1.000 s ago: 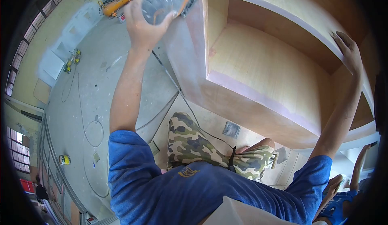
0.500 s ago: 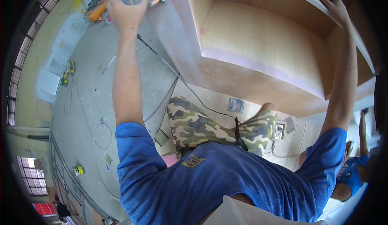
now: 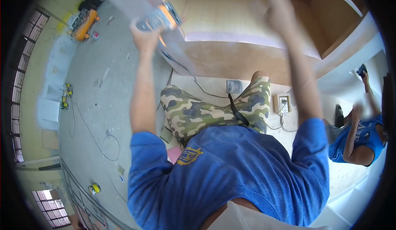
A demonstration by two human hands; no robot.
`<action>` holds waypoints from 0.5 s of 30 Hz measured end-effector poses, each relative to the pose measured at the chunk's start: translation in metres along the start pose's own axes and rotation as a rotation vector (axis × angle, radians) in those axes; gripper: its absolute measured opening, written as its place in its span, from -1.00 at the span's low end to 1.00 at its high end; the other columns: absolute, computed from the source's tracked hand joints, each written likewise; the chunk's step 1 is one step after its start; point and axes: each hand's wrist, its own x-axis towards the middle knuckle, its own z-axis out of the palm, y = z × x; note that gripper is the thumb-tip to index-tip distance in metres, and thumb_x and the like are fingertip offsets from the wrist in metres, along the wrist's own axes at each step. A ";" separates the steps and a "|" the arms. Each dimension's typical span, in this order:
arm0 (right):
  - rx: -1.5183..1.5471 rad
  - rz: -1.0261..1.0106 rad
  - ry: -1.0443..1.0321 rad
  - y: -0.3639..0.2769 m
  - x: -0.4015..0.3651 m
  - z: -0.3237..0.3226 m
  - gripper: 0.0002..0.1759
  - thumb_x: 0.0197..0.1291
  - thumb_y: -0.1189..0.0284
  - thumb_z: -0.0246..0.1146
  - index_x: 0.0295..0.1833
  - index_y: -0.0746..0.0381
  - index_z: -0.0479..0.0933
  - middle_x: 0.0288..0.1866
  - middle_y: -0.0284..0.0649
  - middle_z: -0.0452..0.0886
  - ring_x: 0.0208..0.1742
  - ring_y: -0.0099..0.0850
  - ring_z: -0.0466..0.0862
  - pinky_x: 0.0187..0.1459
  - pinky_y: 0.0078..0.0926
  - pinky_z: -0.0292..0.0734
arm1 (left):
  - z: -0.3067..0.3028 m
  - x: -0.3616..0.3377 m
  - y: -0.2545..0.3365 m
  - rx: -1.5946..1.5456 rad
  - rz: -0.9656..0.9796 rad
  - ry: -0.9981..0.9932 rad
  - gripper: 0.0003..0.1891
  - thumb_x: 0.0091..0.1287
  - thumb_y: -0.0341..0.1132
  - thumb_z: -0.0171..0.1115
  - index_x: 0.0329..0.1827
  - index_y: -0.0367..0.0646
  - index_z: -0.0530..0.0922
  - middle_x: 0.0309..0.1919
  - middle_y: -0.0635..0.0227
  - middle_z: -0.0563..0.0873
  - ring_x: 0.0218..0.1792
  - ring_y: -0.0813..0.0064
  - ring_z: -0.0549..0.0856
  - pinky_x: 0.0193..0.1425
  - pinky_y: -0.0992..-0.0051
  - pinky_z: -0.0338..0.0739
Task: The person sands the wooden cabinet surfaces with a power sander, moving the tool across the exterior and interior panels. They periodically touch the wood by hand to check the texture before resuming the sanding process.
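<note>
Far over in the upper left of the frame an orange compressor [image 3: 84,23] sits on the grey floor [image 3: 95,89], well apart from the work. Right of it the person's left hand [image 3: 145,38] is raised and closed around an orange sander [image 3: 160,18]. The tool sits just above and slightly right of the wrist, its pad turned toward the pale side panel of the plywood cabinet [image 3: 231,60] and seemingly against it, though blur hides the contact. The sander's body slants from lower left to upper right, roughly along the panel's edge. A dark cord [image 3: 194,79] trails down and rightward from it, across the cabinet's front face toward the camouflage shorts.

Further right, at top centre, the right hand [image 3: 277,11] is lifted in front of the cabinet's open compartment. It is too smeared by motion to tell whether it is spread or gripping, and it lies well apart from the sander. The left hand alone has the tool. At the right edge a co-worker [image 3: 359,135] in blue crouches.
</note>
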 end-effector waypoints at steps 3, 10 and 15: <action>0.533 0.156 -0.459 -0.113 -0.116 0.062 -0.13 0.07 0.29 0.39 0.47 0.23 0.19 0.31 0.16 0.44 0.32 0.04 0.45 0.30 -0.06 0.39 | 0.059 -0.066 -0.058 -0.381 -0.269 -0.122 0.04 -0.27 -0.42 0.63 0.36 -0.34 0.20 0.15 0.07 0.46 0.14 0.21 0.51 0.19 0.32 0.50; 0.437 0.562 -0.503 -0.167 -0.181 0.091 -0.04 -0.06 0.54 0.38 0.49 0.30 0.09 0.34 0.48 0.16 0.18 0.37 0.43 0.17 0.00 0.47 | 0.148 -0.208 -0.049 -0.640 -0.433 -0.344 -0.11 -0.10 -0.24 0.68 0.19 -0.29 0.22 -0.02 0.17 0.52 -0.02 0.41 0.57 0.09 0.38 0.53; 0.250 0.527 -0.231 -0.147 -0.159 0.056 -0.13 -0.06 0.58 0.39 0.41 0.35 0.16 0.32 0.47 0.19 0.30 0.39 0.34 0.22 0.03 0.43 | 0.133 -0.204 -0.005 -0.531 0.083 -0.494 -0.40 0.19 -0.37 0.45 0.22 -0.31 0.32 0.07 0.10 0.52 0.06 0.35 0.59 0.11 0.39 0.56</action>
